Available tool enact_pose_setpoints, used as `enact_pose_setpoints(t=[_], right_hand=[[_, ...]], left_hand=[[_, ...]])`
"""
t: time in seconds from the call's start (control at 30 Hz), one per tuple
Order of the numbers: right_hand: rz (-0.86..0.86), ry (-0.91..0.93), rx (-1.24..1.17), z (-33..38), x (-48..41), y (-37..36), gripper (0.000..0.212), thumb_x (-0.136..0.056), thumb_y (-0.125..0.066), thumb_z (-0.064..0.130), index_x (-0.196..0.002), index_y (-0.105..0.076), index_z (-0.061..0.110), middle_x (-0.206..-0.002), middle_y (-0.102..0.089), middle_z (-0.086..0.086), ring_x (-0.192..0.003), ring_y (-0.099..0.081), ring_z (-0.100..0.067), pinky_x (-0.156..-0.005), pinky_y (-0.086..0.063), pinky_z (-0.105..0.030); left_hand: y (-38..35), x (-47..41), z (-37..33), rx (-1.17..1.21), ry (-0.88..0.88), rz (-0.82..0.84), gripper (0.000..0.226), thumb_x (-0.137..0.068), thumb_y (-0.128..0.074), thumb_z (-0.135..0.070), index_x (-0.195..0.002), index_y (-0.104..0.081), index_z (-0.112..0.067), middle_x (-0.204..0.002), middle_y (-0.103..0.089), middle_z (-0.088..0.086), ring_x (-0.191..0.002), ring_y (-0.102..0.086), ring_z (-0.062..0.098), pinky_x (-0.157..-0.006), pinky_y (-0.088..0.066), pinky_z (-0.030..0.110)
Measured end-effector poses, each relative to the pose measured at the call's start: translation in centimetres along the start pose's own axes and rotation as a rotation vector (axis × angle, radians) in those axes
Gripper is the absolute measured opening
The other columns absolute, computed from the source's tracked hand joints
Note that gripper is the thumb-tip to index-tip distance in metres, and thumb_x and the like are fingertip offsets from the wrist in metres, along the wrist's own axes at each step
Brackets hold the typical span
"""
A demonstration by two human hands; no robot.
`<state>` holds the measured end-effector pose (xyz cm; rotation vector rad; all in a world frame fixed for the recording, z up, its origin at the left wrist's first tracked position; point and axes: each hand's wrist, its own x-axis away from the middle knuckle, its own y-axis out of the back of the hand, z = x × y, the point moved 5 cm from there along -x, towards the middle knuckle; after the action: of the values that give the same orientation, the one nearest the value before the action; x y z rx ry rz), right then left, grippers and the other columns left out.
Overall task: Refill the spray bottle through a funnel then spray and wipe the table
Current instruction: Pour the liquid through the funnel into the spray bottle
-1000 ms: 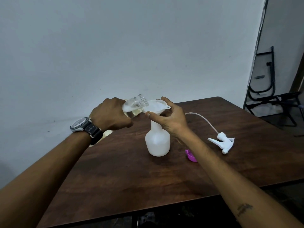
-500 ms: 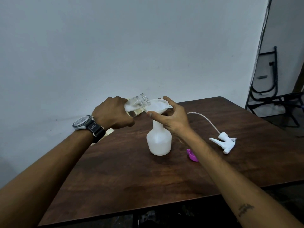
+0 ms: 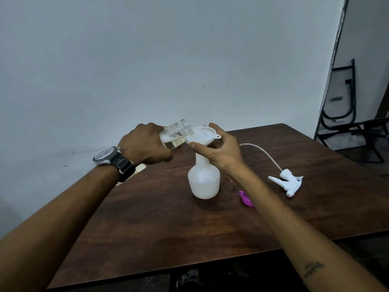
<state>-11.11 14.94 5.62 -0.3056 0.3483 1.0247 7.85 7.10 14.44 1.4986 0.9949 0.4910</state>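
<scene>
Our left hand (image 3: 145, 145) gripped the tilted jar (image 3: 177, 131) — our right hand (image 3: 224, 153) curled fingers (image 3: 215, 129) round the funnel (image 3: 200, 134) atop the spray bottle (image 3: 203, 182).

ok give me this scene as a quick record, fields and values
left hand: grips the clear bottle, tilted, mouth at the rim of the funnel
right hand: holds the funnel, thumb and fingers round it
spray bottle: white, upright on the table, funnel in its neck, head off
trigger head: lying on the table to the right, tube attached
purple cap: on the table, partly behind the right forearm
stage: refilling; spraying and wiping not yet done
</scene>
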Motion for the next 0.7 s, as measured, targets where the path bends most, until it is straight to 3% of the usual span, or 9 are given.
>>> enact_pose_setpoints(t=[0.4, 0.5, 0.6, 0.7], right_hand=[[-0.001, -0.012, -0.018, -0.26, -0.28, -0.12, 0.088, -0.058, -0.099, 0.037, -0.13, -0.06, 0.002, -0.119, -0.073, -0.01, -0.102, -0.073, -0.017, -0.087, -0.058, -0.03], [0.002, -0.011, -0.013, -0.04, -0.09, -0.08, 0.079, -0.061, -0.098, 0.033, -0.126, -0.064, 0.007, -0.114, -0.074, -0.006, -0.1, -0.074, -0.015, -0.089, -0.06, -0.034], [0.01, -0.003, -0.005, -0.06, -0.1, 0.04, 0.057, -0.068, -0.096, 0.021, -0.114, -0.067, 0.007, -0.102, -0.074, -0.001, -0.088, -0.073, -0.011, -0.083, -0.059, -0.032], [-0.003, -0.019, -0.017, -0.04, -0.14, -0.07, 0.058, -0.067, -0.097, 0.021, -0.117, -0.067, 0.014, -0.106, -0.074, 0.0, -0.089, -0.073, -0.008, -0.084, -0.058, -0.03]], left_hand=[[0.25, -0.09, 0.0, -0.032, 0.003, 0.01, 0.038, -0.052, -0.069, -0.041, -0.088, -0.073, -0.03, -0.076, -0.072, -0.003, -0.067, -0.07, 0.022, -0.065, -0.063, 0.035], [0.23, -0.22, -0.1, -0.042, -0.006, 0.015, 0.041, -0.05, -0.067, -0.041, -0.089, -0.074, -0.031, -0.078, -0.072, -0.003, -0.068, -0.07, 0.022, -0.068, -0.064, 0.037], [0.16, -0.31, -0.03, -0.043, -0.005, 0.01, 0.04, -0.051, -0.067, -0.041, -0.089, -0.074, -0.031, -0.077, -0.071, -0.003, -0.069, -0.07, 0.022, -0.064, -0.061, 0.033], [0.1, -0.32, 0.11, -0.046, -0.002, 0.005, 0.035, -0.055, -0.071, -0.039, -0.088, -0.072, -0.028, -0.075, -0.069, -0.002, -0.07, -0.069, 0.022, -0.057, -0.05, 0.027]])
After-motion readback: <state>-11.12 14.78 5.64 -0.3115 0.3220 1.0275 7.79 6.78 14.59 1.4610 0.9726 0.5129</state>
